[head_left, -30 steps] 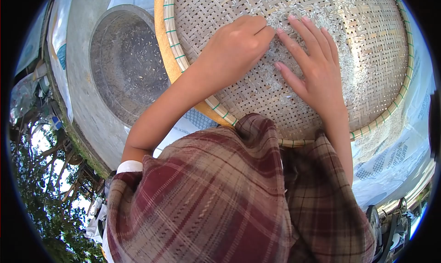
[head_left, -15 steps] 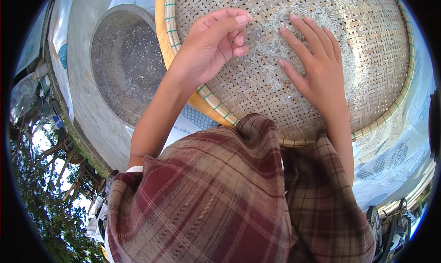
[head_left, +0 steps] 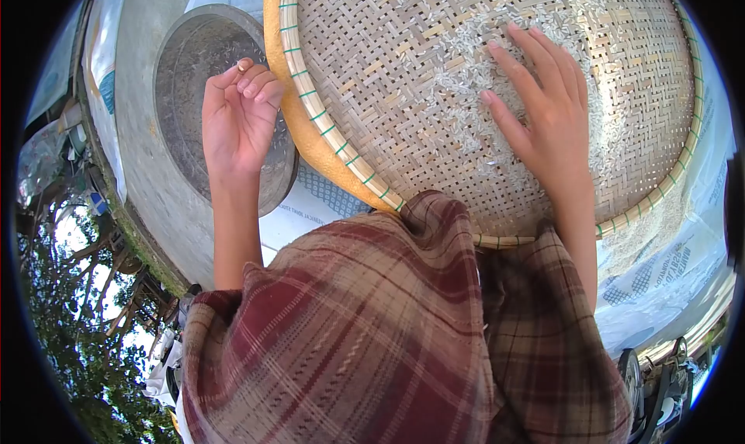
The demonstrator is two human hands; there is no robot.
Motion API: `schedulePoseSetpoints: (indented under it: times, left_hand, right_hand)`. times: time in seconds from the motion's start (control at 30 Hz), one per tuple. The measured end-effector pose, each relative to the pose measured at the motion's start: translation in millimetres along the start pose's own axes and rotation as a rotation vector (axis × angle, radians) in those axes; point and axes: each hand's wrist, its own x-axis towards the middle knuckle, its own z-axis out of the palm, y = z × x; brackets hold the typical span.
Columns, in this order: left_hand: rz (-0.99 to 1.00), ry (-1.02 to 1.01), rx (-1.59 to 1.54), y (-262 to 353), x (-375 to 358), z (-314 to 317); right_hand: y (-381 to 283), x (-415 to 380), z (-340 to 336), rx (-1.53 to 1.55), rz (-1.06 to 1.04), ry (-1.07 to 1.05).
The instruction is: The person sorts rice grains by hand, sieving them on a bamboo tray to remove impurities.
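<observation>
A round woven tray with a green-stitched rim fills the upper middle and right. White grains are spread thinly over its weave. My right hand rests palm down on the grains, fingers spread. Over a round grey basin to the left of the tray is my left hand, palm up. Its thumb and forefinger are pinched together at the tip, the other fingers curled; whatever small thing may be between them is too small to make out.
An orange-yellow rim shows beneath the tray's left edge. Printed white sacks lie under the tray at the right. Plaid cloth covers my lap. Trees stand at lower left, a wheeled vehicle at lower right.
My left hand has moved left, from above the tray to over the grey basin, still pinched. My right hand has shifted slightly to the right on the grains.
</observation>
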Motion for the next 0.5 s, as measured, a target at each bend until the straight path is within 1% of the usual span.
schedulePoseSetpoints:
  times: [0.03, 0.1, 0.13, 0.2, 0.23, 0.3, 0.33, 0.37, 0.4, 0.43, 0.5]
  left_hand:
    - [0.0, 0.0, -0.001, 4.1, -1.9, -8.4]
    - [0.034, 0.086, -0.009, 10.2, -5.3, -25.8]
    - [0.035, 0.088, -0.008, 13.8, -6.2, -37.6]
    - [0.085, 0.172, 0.116, 19.5, -4.0, -63.3]
    - [0.084, 0.173, 0.116, 20.6, -2.8, -74.1]
    - [0.186, 0.449, 0.517, 19.8, -0.6, -91.9]
    - [0.186, 0.449, 0.517, 16.9, 0.6, -99.1]
    - [0.224, 0.58, 0.692, 13.2, 1.9, -105.5]
    - [0.259, 0.709, 0.867, 8.9, 2.9, -104.5]
    - [0.257, 0.709, 0.866, 6.4, 2.7, -101.9]
    - [0.19, 0.791, 1.038, 2.5, 0.9, -93.7]
  right_hand:
    - [0.4, 0.0, -1.3, -0.015, 0.011, -0.017]
    - [0.4, -0.1, -1.9, -0.015, 0.009, -0.014]
    - [0.0, 0.2, -1.6, -0.012, 0.006, -0.01]
    - [-0.3, 0.7, -1.5, -0.007, 0.007, -0.012]
    - [0.0, 0.3, -1.7, -0.006, 0.01, -0.015]
    - [0.9, 0.1, -0.6, -0.001, 0.02, 0.018]
    - [1.5, 0.5, 0.6, 0.006, 0.027, 0.053]
    - [2.9, 0.7, 1.9, 0.006, 0.028, 0.053]
    - [5.3, 0.3, 2.9, -0.006, 0.052, 0.097]
    - [7.6, -0.5, 3.2, -0.02, 0.076, 0.14]
    - [11.4, -1.5, 1.8, -0.032, 0.098, 0.157]
